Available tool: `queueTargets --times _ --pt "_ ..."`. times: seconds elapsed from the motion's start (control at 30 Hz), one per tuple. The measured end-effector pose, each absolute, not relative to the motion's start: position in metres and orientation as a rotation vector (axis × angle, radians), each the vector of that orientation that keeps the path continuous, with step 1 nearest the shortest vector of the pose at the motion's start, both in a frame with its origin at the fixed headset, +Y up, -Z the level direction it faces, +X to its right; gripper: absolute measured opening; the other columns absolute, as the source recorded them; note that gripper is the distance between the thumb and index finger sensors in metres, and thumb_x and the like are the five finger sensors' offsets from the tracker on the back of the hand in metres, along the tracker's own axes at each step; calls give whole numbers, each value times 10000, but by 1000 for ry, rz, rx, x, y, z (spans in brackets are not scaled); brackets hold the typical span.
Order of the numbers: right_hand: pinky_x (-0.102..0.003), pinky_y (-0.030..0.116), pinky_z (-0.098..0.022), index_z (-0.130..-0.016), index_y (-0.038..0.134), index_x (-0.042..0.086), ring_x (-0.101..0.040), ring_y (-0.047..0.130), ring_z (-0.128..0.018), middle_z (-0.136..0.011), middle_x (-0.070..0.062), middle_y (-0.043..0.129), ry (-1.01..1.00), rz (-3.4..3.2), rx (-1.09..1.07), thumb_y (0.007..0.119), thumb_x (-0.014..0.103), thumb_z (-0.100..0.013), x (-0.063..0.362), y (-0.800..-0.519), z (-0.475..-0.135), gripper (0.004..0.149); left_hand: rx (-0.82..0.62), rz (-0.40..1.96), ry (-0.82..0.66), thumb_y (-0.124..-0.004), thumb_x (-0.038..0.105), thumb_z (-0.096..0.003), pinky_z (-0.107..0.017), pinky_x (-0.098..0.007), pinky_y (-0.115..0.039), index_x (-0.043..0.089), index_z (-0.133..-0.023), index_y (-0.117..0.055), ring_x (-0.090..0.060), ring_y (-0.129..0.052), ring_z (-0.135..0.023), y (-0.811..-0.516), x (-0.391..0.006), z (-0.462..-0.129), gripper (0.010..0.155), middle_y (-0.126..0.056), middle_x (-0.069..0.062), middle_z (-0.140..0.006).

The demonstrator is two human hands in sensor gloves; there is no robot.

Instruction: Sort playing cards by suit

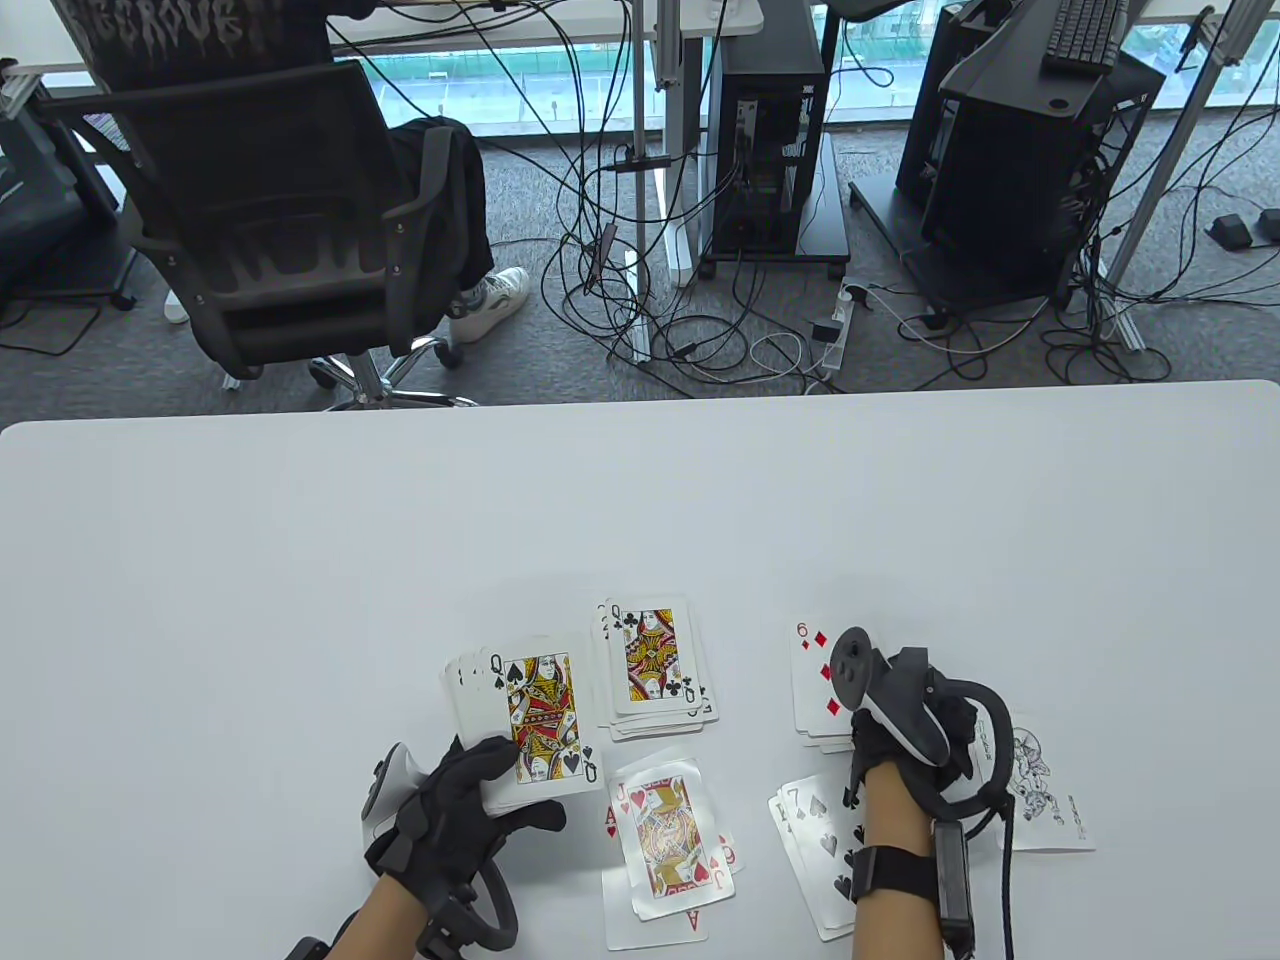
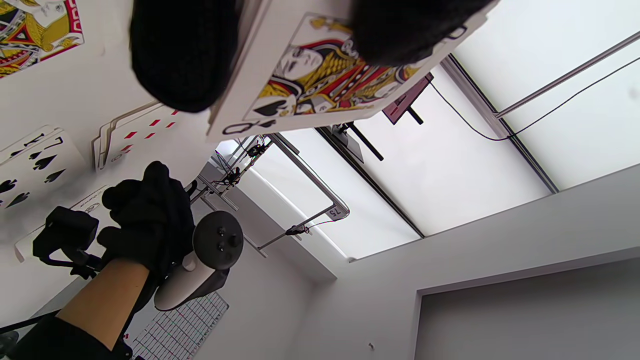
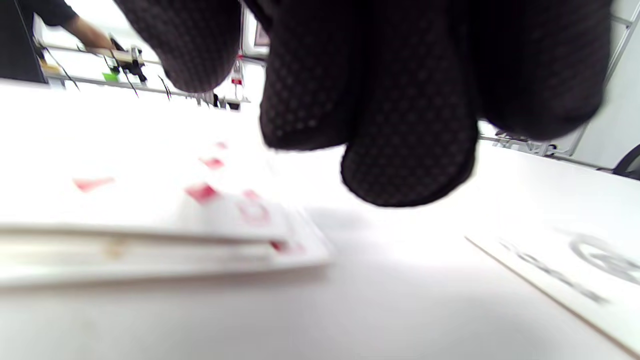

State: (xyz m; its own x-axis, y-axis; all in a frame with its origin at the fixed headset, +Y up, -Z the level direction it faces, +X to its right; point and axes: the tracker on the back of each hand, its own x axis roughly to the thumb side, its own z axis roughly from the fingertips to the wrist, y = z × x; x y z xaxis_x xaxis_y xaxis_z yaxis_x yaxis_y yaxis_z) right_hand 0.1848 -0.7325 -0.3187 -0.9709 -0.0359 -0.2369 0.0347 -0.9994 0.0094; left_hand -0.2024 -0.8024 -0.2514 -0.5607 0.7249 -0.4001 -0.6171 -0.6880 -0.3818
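Note:
My left hand point(image 1: 512, 785) grips a small fan of cards with the queen of spades point(image 1: 538, 715) on top, thumb on its face; the left wrist view shows the queen point(image 2: 320, 75) lifted off the table. Face-up piles lie on the table point(image 1: 300, 560): clubs under the queen of clubs point(image 1: 655, 665), hearts under the jack of hearts point(image 1: 668, 835), diamonds under the six of diamonds point(image 1: 815, 672), and spades under the seven of spades point(image 1: 815, 850). My right hand point(image 1: 872, 742) hovers just right of the diamond pile point(image 3: 150, 215), its fingers point(image 3: 400, 150) hanging empty just above the table.
A joker card point(image 1: 1040, 790) lies right of my right hand, also in the right wrist view point(image 3: 575, 270). The table's far edge faces an office chair point(image 1: 300, 230) and floor cables. The piles sit close together near the front edge.

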Motion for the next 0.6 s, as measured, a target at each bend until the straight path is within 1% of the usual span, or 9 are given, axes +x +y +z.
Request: queueTargets --times 0.13,0.2,0.23,0.33,0.43,0.47,0.5,0.57,0.6 --pt "-505 850 -289 -769 732 -144 -312 993 -330 -405 -114 944 232 -3326 202 712 322 -512 164 -703 -300 532 -698 2237 -255 -691 417 -611 -536 -397 -846 365 -1056 -446 -260 -760 -980 -803 -202 -251 511 -597 71 -1109" --pt "-507 849 -291 -772 729 -148 -315 993 -334 -409 -117 944 336 -3422 31 707 324 -517 146 -691 -286 536 -698 2233 -261 -692 417 -611 -535 -398 -846 366 -1056 -447 -260 -760 -980 -802 -202 -251 511 -598 69 -1109" --pt "-505 850 -292 -776 725 -148 -315 992 -337 -415 -116 943 385 -3444 -19 700 328 -521 140 -687 -280 541 -698 2232 -263 -692 416 -611 -536 -398 -845 365 -1057 -447 -262 -760 -980 -802 -202 -251 511 -599 69 -1108" --pt "-507 850 -297 -786 717 -154 -317 993 -346 -425 -121 943 594 -3522 -238 689 337 -529 113 -677 -259 555 -700 2228 -266 -692 416 -611 -535 -399 -846 365 -1056 -447 -262 -760 -980 -803 -202 -251 511 -598 69 -1109" --pt "-510 848 -306 -804 698 -162 -325 990 -363 -444 -127 940 755 -3604 -417 679 351 -535 87 -676 -241 580 -706 2220 -272 -693 416 -611 -536 -399 -845 365 -1056 -448 -261 -759 -981 -804 -201 -251 510 -598 70 -1109" --pt "-511 847 -310 -810 691 -165 -329 988 -369 -451 -130 939 778 -3623 -458 676 357 -537 81 -677 -238 590 -708 2219 -274 -693 417 -610 -535 -399 -846 366 -1056 -448 -261 -759 -981 -804 -201 -251 511 -599 69 -1109" --pt "-514 845 -314 -817 683 -168 -332 987 -376 -459 -133 937 791 -3641 -527 672 363 -538 71 -681 -234 600 -709 2217 -278 -693 415 -612 -536 -400 -845 364 -1056 -447 -264 -759 -980 -804 -201 -251 511 -598 67 -1109" --pt "-517 843 -325 -836 660 -174 -342 982 -400 -483 -144 932 785 -3662 -594 664 387 -540 59 -691 -229 634 -711 2213 -283 -692 416 -611 -538 -400 -844 366 -1056 -446 -262 -757 -982 -804 -200 -251 511 -595 68 -1110" --pt "-524 840 -330 -845 647 -179 -353 978 -412 -498 -152 929 747 -3676 -632 661 398 -540 54 -696 -228 653 -712 2211 -285 -693 414 -611 -538 -401 -843 364 -1057 -447 -262 -757 -982 -805 -200 -251 512 -595 68 -1110"
